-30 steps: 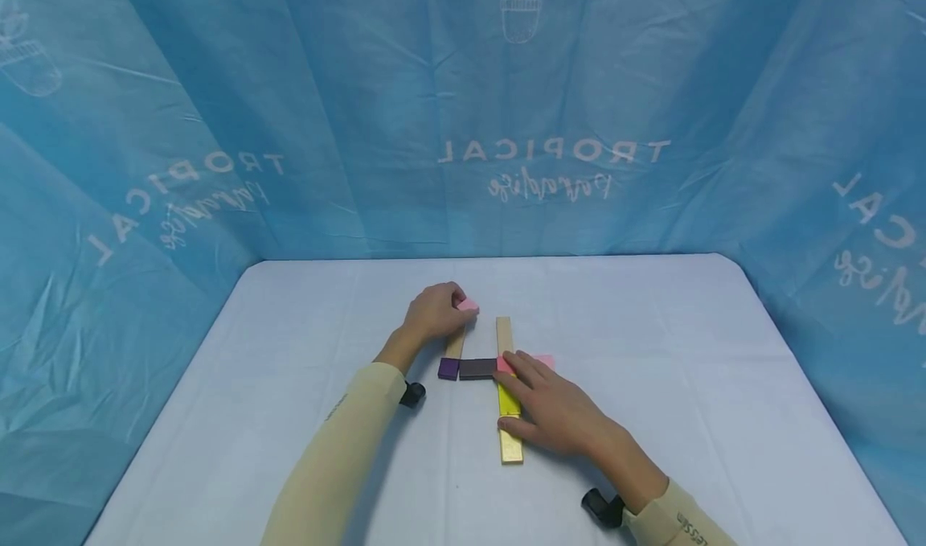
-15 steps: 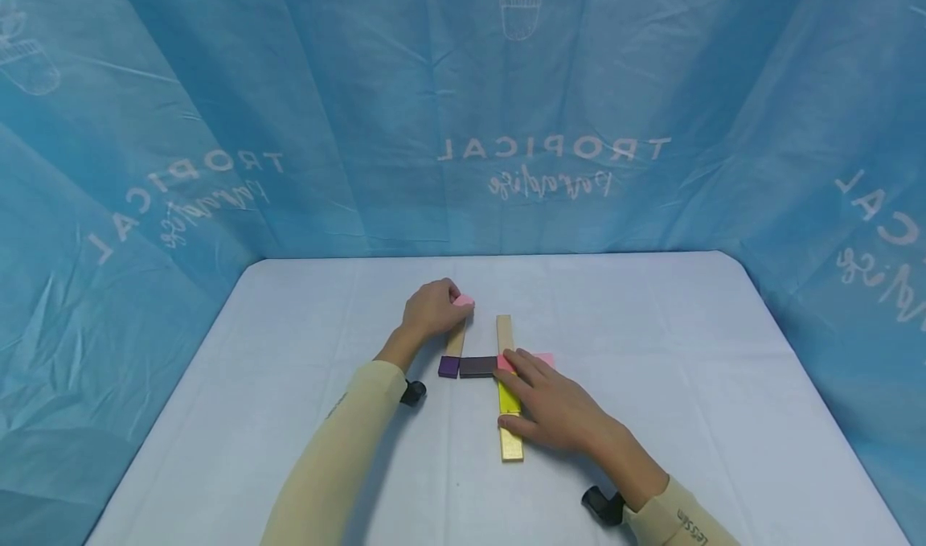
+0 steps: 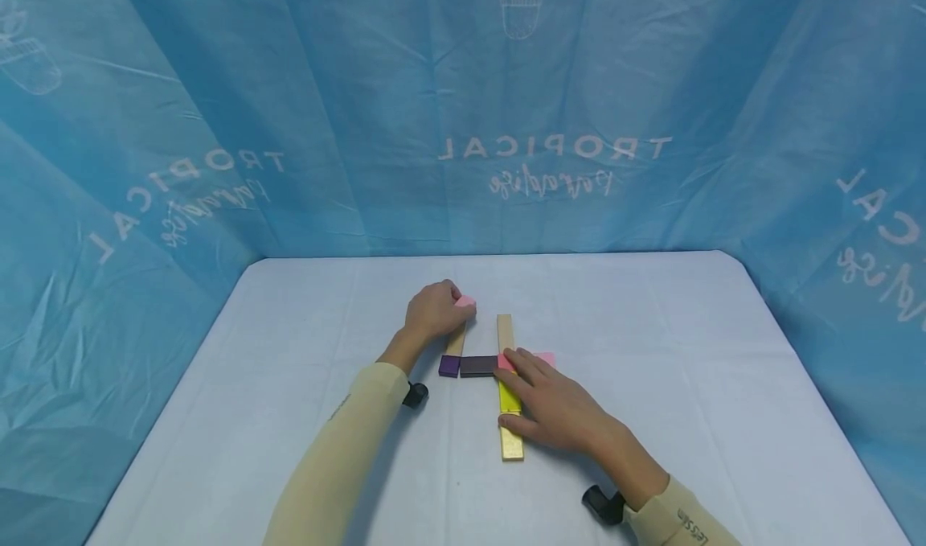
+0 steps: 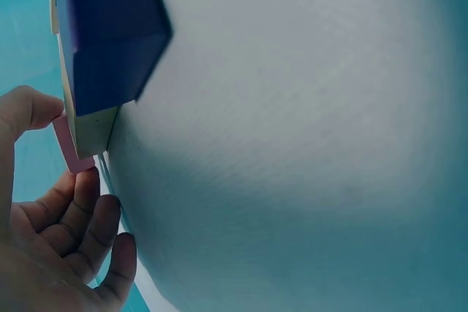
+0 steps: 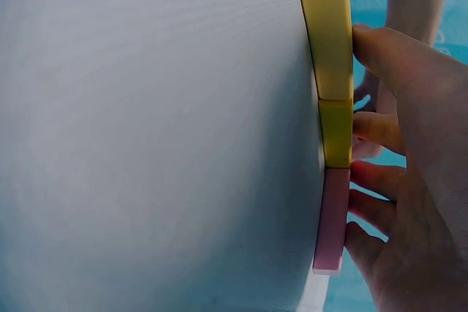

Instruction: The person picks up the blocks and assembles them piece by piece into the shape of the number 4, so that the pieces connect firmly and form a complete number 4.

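At the far end of the left natural-wood block (image 3: 456,342), my left hand (image 3: 432,311) pinches a small pink block (image 4: 71,147) between thumb and index finger. A purple block (image 3: 449,367) lies at that wood block's near end, beside a dark grey block (image 3: 479,367). Fingers spread, my right hand (image 3: 557,409) rests on a row with a yellow block (image 3: 510,397) and a gold block (image 3: 512,447). A second pink block (image 5: 333,221) lies under its outer fingers. Beyond them extends another natural-wood block (image 3: 505,331). The hand partly covers the row's pink and yellow pieces.
White cloth covers the table (image 3: 325,321) around the blocks. A blue printed curtain (image 3: 376,128) encloses the back and both sides. Black wrist cameras sit at both wrists, the right one (image 3: 604,506) low over the table.
My left hand has shifted the pink block very slightly left and away from me, at the wood block's far end. The right hand and the other blocks have stayed in place.
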